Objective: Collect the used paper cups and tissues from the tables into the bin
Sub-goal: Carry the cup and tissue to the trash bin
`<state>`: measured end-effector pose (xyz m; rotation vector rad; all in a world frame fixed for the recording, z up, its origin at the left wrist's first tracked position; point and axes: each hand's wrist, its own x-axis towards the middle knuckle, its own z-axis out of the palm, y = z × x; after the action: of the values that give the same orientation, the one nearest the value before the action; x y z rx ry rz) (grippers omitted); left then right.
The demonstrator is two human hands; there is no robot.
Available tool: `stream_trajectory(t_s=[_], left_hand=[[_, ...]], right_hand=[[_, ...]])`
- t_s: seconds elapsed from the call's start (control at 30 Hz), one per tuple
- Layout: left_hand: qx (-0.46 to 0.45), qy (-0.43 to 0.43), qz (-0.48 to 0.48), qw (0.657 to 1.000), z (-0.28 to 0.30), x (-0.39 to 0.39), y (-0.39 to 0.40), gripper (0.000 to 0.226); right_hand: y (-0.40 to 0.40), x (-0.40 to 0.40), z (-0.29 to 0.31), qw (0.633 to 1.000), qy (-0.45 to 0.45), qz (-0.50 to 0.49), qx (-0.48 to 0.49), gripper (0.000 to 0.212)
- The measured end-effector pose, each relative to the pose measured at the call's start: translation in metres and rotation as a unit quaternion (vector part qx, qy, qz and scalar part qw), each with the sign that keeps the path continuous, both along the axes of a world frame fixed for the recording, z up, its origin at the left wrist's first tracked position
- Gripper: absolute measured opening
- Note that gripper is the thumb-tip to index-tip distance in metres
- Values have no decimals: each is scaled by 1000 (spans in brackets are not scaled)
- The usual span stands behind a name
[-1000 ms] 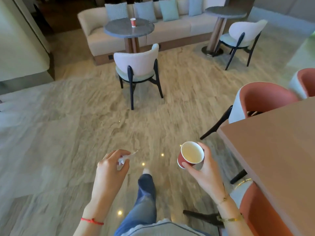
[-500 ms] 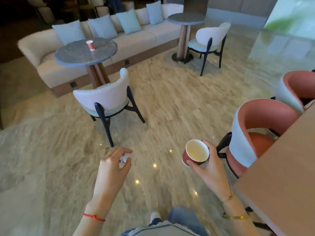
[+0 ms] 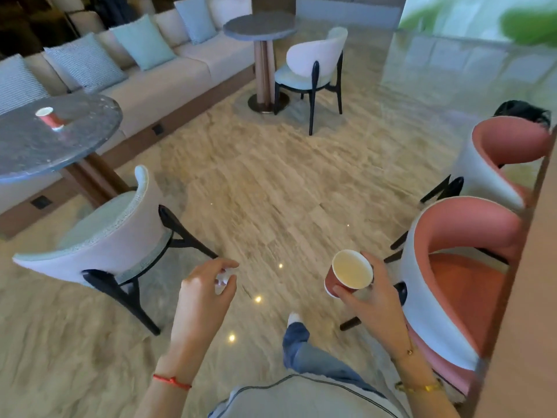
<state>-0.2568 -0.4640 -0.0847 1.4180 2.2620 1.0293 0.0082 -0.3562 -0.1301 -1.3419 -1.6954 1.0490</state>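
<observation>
Paper cup in hand (image 3: 349, 277): red outside, pale inside, tipped a little toward the camera; it looks empty. It sits well to the right of the round grey desk (image 3: 27, 149), above the marble floor (image 3: 271, 191).
Right hand (image 3: 372, 300): fingers wrapped around that cup's lower wall, thumb on the near side; gold bracelets on the wrist.
Tissue (image 3: 222, 279): a small white wad, mostly hidden, pinched between thumb and fingertips, to the right of the round grey desk and lower in frame.
Left hand (image 3: 205, 294): curled closed on the tissue; a red string circles the wrist.
Second paper cup (image 3: 49, 118): red, upright, standing on the round grey desk toward its far side, well apart from both hands.
White chair (image 3: 105, 245): just beside the round grey desk, on its near side, back turned to the camera.
Sofa (image 3: 168, 73): behind the round grey desk, lined with pale blue cushions.
Far desk (image 3: 260, 25): round, grey, past the round grey desk along the sofa, with another white chair next to it.
Pink chairs (image 3: 461, 267): far right of the round grey desk, tucked against a wooden desk edge (image 3: 518, 297).
</observation>
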Motion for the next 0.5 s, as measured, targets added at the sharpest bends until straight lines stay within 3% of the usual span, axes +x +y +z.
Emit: stream_trajectory(t_s=[0.23, 0.5], left_hand=[[19, 27, -56, 998, 17, -34, 196, 24], [13, 21, -124, 992, 5, -42, 383, 24]], right_hand=[[183, -26, 21, 998, -30, -35, 38, 72], [325, -28, 15, 994, -53, -83, 35, 70]])
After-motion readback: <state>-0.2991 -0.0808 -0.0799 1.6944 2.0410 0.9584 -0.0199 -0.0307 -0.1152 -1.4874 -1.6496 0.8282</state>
